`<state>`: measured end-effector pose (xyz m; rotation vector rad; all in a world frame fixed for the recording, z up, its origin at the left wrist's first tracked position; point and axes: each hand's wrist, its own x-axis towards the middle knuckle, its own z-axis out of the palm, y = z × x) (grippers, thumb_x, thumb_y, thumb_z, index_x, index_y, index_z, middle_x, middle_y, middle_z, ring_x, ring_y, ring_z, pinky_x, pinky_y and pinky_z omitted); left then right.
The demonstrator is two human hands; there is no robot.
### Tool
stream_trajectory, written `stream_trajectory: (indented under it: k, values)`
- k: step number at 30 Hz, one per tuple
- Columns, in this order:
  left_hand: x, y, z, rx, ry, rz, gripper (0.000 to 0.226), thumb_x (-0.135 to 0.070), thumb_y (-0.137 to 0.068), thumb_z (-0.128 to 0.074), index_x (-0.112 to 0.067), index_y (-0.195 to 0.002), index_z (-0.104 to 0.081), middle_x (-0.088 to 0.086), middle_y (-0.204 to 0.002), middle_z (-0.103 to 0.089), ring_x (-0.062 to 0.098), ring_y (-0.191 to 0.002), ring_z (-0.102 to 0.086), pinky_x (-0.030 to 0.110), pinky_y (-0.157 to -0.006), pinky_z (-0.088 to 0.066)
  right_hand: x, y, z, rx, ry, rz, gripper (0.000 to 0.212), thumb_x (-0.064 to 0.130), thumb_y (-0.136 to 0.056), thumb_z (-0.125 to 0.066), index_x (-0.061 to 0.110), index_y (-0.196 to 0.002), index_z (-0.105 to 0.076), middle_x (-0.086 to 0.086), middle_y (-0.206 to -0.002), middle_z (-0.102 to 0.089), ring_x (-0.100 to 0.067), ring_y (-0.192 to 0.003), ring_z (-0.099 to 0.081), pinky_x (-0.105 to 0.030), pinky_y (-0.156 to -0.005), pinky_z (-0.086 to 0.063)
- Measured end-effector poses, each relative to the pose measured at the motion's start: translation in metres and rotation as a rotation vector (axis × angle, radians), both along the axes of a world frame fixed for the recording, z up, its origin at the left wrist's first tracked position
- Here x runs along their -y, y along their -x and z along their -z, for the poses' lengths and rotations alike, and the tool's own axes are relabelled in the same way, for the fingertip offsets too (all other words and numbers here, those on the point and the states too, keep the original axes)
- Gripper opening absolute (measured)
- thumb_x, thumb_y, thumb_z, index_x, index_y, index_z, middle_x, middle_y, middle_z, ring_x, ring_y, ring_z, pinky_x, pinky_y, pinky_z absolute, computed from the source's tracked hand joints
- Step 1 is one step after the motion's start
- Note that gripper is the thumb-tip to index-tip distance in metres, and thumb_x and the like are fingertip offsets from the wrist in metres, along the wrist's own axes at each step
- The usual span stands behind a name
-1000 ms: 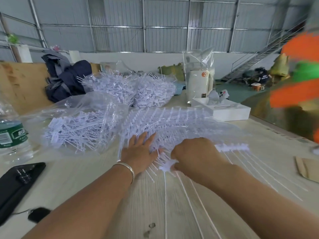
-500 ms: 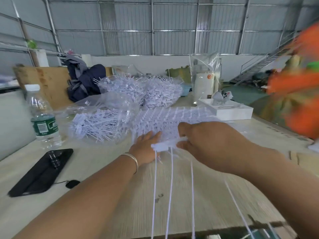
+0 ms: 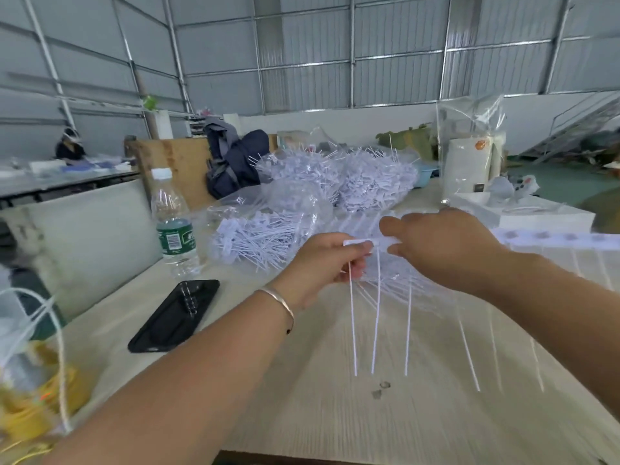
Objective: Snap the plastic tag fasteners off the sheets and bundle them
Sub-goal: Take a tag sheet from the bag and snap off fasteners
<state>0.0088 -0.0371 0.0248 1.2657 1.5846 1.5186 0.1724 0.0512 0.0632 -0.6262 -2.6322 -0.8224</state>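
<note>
I'm seeing the white plastic tag-fastener strip (image 3: 372,245) being held up above the pale wooden table (image 3: 419,414), thin tails hanging down. Left hand (image 3: 327,263) is pinching the strip's end, fingers curled round it; right hand (image 3: 443,246) is gripping it just beside, thumb on top. Strip is running off right, blurred. Clear bags of loose fasteners (image 3: 268,233) are lying behind; water bottle (image 3: 171,223) and black phone (image 3: 174,315) are sitting left.

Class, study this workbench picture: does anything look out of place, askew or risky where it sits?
One thing: the black phone lies askew near the table's left edge, beside the water bottle. Otherwise, both hands, left hand and right hand, hold a fastener strip normally, and bagged fasteners look orderly.
</note>
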Motion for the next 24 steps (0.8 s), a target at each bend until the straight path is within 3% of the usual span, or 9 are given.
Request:
stream_trajectory:
  k: [1,3,6,9,13,16,18,24]
  values:
    - [-0.001,0.004,-0.001,0.019,-0.018,-0.03,0.017,-0.021,-0.092,-0.065,-0.015,-0.077,-0.066,-0.004,-0.061,-0.059,0.008,-0.052,-0.054,0.02,-0.058,-0.047,-0.006,0.002,-0.001,-0.023,0.069,-0.04,0.027,0.045,-0.1,-0.033,0.027,-0.12,-0.035,0.004,-0.086,-0.054,-0.022,-0.072,-0.054,-0.033,-0.074,-0.045]
    - [-0.004,0.013,-0.004,0.024,-0.026,-0.098,0.021,-0.02,-0.094,-0.062,-0.015,-0.074,-0.062,-0.005,-0.056,-0.052,0.007,-0.046,-0.045,0.019,-0.052,-0.038,-0.019,0.005,-0.004,-0.1,0.201,-0.084,0.038,0.054,-0.095,-0.04,0.03,-0.124,-0.042,0.003,-0.102,-0.064,-0.021,-0.086,-0.06,-0.029,-0.075,-0.039]
    - [-0.011,0.022,-0.006,0.143,-0.029,-0.17,0.017,-0.016,-0.093,-0.063,-0.012,-0.077,-0.062,-0.006,-0.051,-0.049,0.007,-0.043,-0.041,0.019,-0.048,-0.031,-0.046,0.004,-0.011,-0.234,0.221,-0.046,0.043,0.061,-0.086,-0.047,0.028,-0.112,-0.054,0.001,-0.088,-0.066,-0.02,-0.079,-0.058,-0.03,-0.069,-0.035]
    - [-0.024,0.027,-0.005,0.246,-0.02,-0.221,0.015,-0.013,-0.091,-0.063,-0.009,-0.077,-0.06,-0.007,-0.046,-0.046,0.006,-0.038,-0.038,0.016,-0.041,-0.028,-0.063,0.008,-0.007,-0.315,0.211,0.018,0.037,0.063,-0.082,-0.049,0.029,-0.093,-0.057,0.007,-0.072,-0.059,-0.016,-0.072,-0.052,-0.032,-0.073,-0.035]
    - [-0.039,0.027,0.0,0.305,-0.011,-0.256,0.02,-0.013,-0.09,-0.063,-0.009,-0.07,-0.063,-0.004,-0.046,-0.041,0.006,-0.036,-0.032,0.015,-0.039,-0.023,-0.074,0.016,0.018,-0.385,0.229,0.066,0.037,0.062,-0.084,-0.048,0.032,-0.096,-0.064,0.013,-0.07,-0.045,-0.018,-0.08,-0.056,-0.031,-0.071,-0.031]
    - [-0.05,0.026,0.007,0.337,0.016,-0.249,0.018,-0.013,-0.09,-0.064,-0.007,-0.073,-0.063,-0.007,-0.042,-0.038,0.006,-0.033,-0.028,0.016,-0.037,-0.021,-0.079,0.016,0.03,-0.318,0.288,0.149,0.039,0.063,-0.088,-0.039,0.037,-0.105,-0.063,0.007,-0.087,-0.049,-0.017,-0.099,-0.056,-0.031,-0.073,-0.031]
    - [-0.058,0.024,0.013,0.324,0.042,-0.227,0.018,-0.016,-0.089,-0.065,-0.008,-0.074,-0.062,-0.007,-0.041,-0.036,0.007,-0.033,-0.026,0.018,-0.037,-0.019,-0.077,0.017,0.036,-0.18,0.137,0.226,0.039,0.063,-0.093,-0.029,0.043,-0.109,-0.058,0.009,-0.094,-0.05,-0.014,-0.103,-0.054,-0.03,-0.074,-0.031]
    - [-0.077,0.021,0.042,0.309,0.058,-0.183,0.019,-0.012,-0.091,-0.063,-0.006,-0.073,-0.06,-0.007,-0.039,-0.039,0.006,-0.031,-0.031,0.015,-0.035,-0.024,-0.061,0.013,0.027,-0.023,-0.076,0.288,0.045,0.055,-0.097,-0.03,0.026,-0.119,-0.057,-0.002,-0.116,-0.057,-0.024,-0.108,-0.05,-0.038,-0.089,-0.033]
